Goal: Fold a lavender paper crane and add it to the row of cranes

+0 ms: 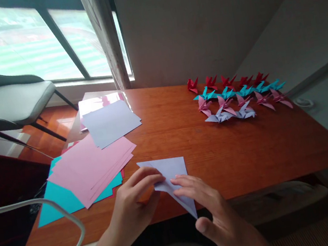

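Observation:
A lavender paper (171, 173), folded into a triangle, lies at the near edge of the wooden table (204, 146). My left hand (135, 208) pinches its left part, index finger and thumb closed on a fold. My right hand (208, 210) presses flat on the lower right flap, fingers stretched out over the paper's point, which hangs past the table edge.
Stacks of pink (93, 169), teal (59, 203) and lavender sheets (110, 122) lie at the left. Rows of folded paper cranes (236, 96) in red, teal, pink and lavender stand at the far right. A grey chair (5, 100) is by the window.

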Action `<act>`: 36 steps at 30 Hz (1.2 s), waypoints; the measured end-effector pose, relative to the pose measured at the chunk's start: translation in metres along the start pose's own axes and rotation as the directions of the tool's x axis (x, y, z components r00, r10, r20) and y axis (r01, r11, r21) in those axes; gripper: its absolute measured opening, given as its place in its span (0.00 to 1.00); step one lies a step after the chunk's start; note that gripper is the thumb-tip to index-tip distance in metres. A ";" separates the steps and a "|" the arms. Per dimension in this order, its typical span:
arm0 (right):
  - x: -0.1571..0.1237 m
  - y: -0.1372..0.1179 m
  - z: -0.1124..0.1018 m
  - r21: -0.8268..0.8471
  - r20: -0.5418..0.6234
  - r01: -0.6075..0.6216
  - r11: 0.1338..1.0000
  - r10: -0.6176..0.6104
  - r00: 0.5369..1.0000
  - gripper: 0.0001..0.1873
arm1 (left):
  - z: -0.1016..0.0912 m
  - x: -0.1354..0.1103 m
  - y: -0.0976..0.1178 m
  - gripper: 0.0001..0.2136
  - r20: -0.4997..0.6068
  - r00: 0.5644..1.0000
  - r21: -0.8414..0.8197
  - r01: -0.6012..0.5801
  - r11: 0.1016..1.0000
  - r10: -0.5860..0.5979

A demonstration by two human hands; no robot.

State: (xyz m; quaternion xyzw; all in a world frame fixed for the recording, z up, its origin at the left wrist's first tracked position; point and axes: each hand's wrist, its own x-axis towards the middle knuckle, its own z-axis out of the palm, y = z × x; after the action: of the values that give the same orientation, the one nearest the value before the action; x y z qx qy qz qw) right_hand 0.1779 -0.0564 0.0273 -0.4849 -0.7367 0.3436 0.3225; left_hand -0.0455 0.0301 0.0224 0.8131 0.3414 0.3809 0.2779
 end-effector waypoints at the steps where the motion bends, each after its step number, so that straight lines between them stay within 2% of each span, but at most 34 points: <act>1: -0.001 0.001 -0.005 0.026 0.023 -0.009 1.000 0.008 1.000 0.33 | 0.000 0.001 0.002 0.14 0.009 1.000 -0.031 -0.003 1.000 0.003; 5: -0.003 0.008 -0.018 0.003 0.060 -0.008 1.000 0.008 0.998 0.35 | -0.002 0.006 0.007 0.15 0.090 0.996 -0.122 -0.012 0.993 0.023; 9: -0.004 0.015 -0.019 -0.149 0.072 0.037 0.988 -0.027 0.997 0.34 | -0.004 0.007 0.002 0.18 0.205 0.978 -0.109 -0.010 0.994 0.032; 12: -0.004 0.016 -0.014 -0.296 0.115 0.054 0.954 -0.020 0.993 0.32 | -0.007 0.005 -0.011 0.22 0.242 0.970 0.036 -0.016 0.999 0.007; 16: -0.004 0.016 -0.008 -0.403 0.174 0.076 0.912 -0.005 0.985 0.32 | -0.011 -0.001 -0.024 0.28 0.271 0.961 0.292 -0.138 0.946 0.056; 19: -0.005 0.018 -0.006 -0.451 0.171 0.088 0.888 -0.011 0.985 0.33 | -0.011 -0.004 -0.021 0.24 0.313 0.941 0.450 -0.266 0.853 0.128; 21: -0.005 0.019 -0.004 -0.477 0.167 0.090 0.874 -0.011 0.986 0.33 | -0.008 -0.006 -0.013 0.25 0.371 0.917 0.506 -0.332 0.796 0.146; 25: -0.003 0.019 0.000 -0.505 0.180 0.084 0.859 0.010 0.984 0.34 | 0.004 -0.011 0.003 0.22 0.470 0.876 0.498 -0.364 0.787 0.108; 27: -0.003 0.019 0.000 -0.514 0.195 0.087 0.853 0.017 0.981 0.36 | 0.009 -0.014 0.005 0.19 0.454 0.887 0.502 -0.327 0.801 0.078; 32: -0.007 0.022 -0.004 -0.511 0.215 0.112 0.852 0.000 0.977 0.41 | 0.008 -0.016 -0.004 0.20 0.471 0.876 0.478 -0.357 0.802 0.109; 36: -0.014 0.028 -0.009 -0.473 0.244 0.187 0.861 -0.075 0.967 0.47 | 0.001 -0.010 -0.010 0.20 0.470 0.869 0.392 -0.363 0.845 0.156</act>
State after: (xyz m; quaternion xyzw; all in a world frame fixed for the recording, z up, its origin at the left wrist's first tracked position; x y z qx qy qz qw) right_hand 0.2031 -0.0598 0.0075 -0.4590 -0.8619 0.1729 0.1288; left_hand -0.0531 0.0279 0.0109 0.9575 0.2389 0.1378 0.0849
